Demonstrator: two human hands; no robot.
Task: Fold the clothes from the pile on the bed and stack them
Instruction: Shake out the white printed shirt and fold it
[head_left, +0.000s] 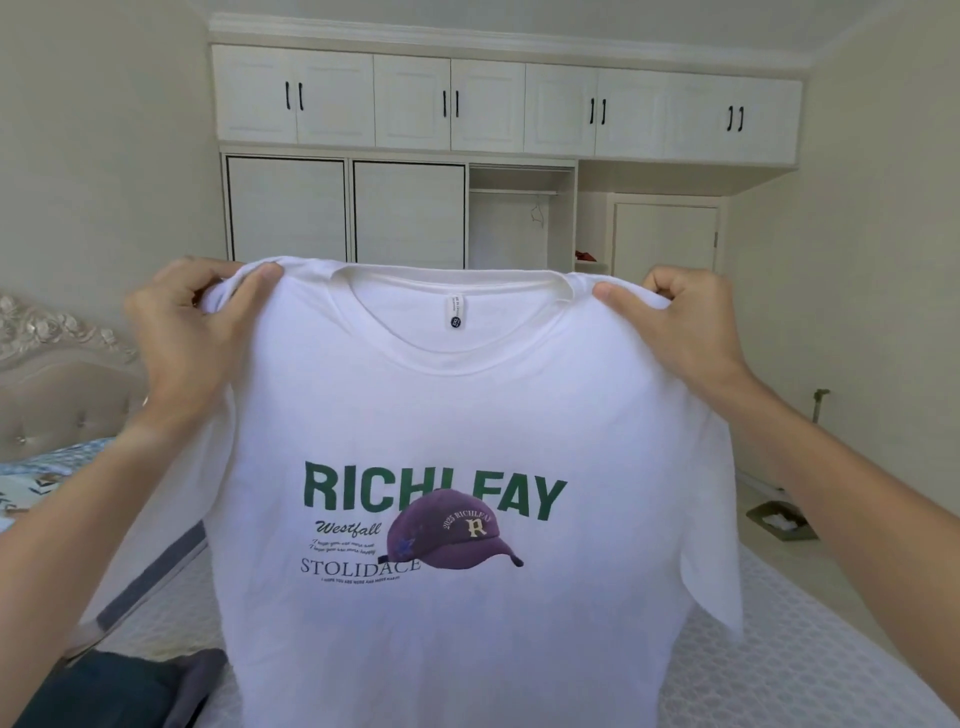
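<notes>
One white T-shirt (467, 415) is hanging upright over the bed (779, 670). The left hand (187, 322) and right hand (685, 322) are each pinching one shoulder. Two dark garments (130, 691) are lying near left.

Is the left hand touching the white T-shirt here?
Touching. The head view shows the left hand pinching the white T-shirt at its shoulder, thumb pressed on the fabric.

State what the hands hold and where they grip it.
A white printed T-shirt, held up by its shoulders: left hand pinches the left shoulder, right hand the right.
</notes>
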